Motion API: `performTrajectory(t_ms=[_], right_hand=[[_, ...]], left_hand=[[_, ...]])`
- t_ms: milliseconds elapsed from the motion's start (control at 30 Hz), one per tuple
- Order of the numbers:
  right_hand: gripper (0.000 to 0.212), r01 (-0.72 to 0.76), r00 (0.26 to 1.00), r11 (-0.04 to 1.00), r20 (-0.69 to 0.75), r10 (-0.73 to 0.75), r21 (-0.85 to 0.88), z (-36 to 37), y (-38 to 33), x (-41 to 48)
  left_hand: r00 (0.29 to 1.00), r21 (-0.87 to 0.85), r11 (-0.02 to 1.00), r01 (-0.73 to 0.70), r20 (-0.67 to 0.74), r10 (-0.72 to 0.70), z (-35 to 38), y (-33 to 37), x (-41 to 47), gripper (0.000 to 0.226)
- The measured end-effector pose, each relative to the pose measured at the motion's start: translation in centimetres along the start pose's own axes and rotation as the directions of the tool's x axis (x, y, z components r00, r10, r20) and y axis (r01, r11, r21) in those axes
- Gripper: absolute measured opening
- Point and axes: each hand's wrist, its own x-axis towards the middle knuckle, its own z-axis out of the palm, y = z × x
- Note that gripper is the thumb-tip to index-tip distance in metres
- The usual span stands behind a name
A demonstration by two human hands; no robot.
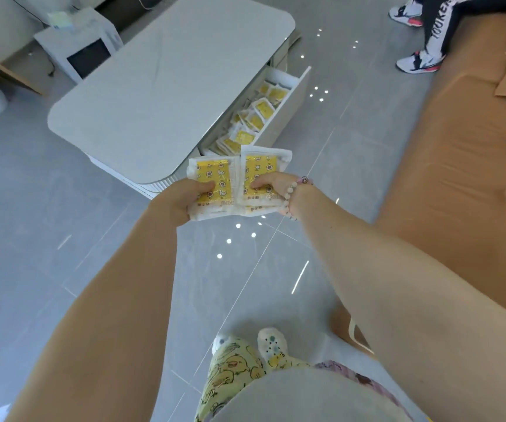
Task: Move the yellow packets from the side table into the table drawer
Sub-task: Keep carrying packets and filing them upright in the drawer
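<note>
My left hand (181, 199) grips a small stack of yellow packets (215, 175), white-edged with duck and star prints. My right hand (271, 185), with a bead bracelet on the wrist, grips a second stack of yellow packets (264, 166) right beside the first. Both stacks are held in the air just in front of the near corner of the white table (160, 86). The table drawer (291, 102) stands pulled out on the table's right side and holds several more yellow packets (254, 120) lying in overlapping rows.
A brown sofa (458, 178) runs along the right. Another person's legs and sneakers (419, 60) stand at the top right. A small white side table (78, 50) sits beyond the table's far left corner. Grey tiled floor (63, 239) lies around me; my slippered feet show below.
</note>
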Motion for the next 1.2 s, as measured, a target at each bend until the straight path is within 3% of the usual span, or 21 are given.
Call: performTrajectory(t_ms=[167, 267, 400, 467, 567, 833, 1033, 1200], right_hand=[[0.045, -0.019, 0.998, 0.998, -0.057, 0.022, 0.059, -2.3, -1.2, 2.7], [0.051, -0.061, 0.993, 0.992, -0.097, 0.072, 0.114, -3.7, -2.4, 4.9], [0.054, -0.003, 0.990, 0.976, -0.134, 0.033, 0.218, -5.3, -4.2, 7.8], [0.047, -0.026, 0.988, 0.984, -0.147, 0.053, 0.179, -6.0, -5.4, 9.3], [0.010, -0.080, 0.989, 0.993, -0.114, 0.090, 0.082, -7.1, -7.6, 11.5], [0.018, -0.136, 0.972, 0.969, -0.163, 0.171, 0.205, -10.8, -11.3, 17.7], [0.025, -0.165, 0.964, 0.959, -0.167, 0.205, 0.229, -14.7, -13.0, 20.5], [0.017, -0.135, 0.976, 0.959, -0.131, 0.172, 0.250, -18.8, -15.6, 24.6]], left_hand=[[1.000, 0.047, 0.999, -0.004, 0.013, 0.003, 1.7, 2.6, 3.6, 0.024], [0.999, 0.049, 0.999, -0.001, 0.037, -0.001, 2.6, 4.4, 6.0, 0.012], [0.997, 0.031, 0.999, 0.020, 0.071, -0.022, 3.1, 7.5, 9.5, 0.012], [0.996, 0.046, 0.998, 0.034, 0.084, -0.038, 3.1, 9.0, 11.4, 0.010], [0.992, 0.061, 0.996, 0.070, 0.102, -0.076, 3.0, 11.4, 14.2, 0.015], [0.984, 0.151, 0.983, 0.101, 0.129, -0.121, 4.1, 17.7, 21.0, 0.021], [0.980, 0.189, 0.975, 0.115, 0.141, -0.143, 6.8, 20.6, 25.1, 0.007], [0.985, 0.199, 0.972, 0.124, 0.091, -0.144, 9.3, 24.0, 29.5, 0.005]])
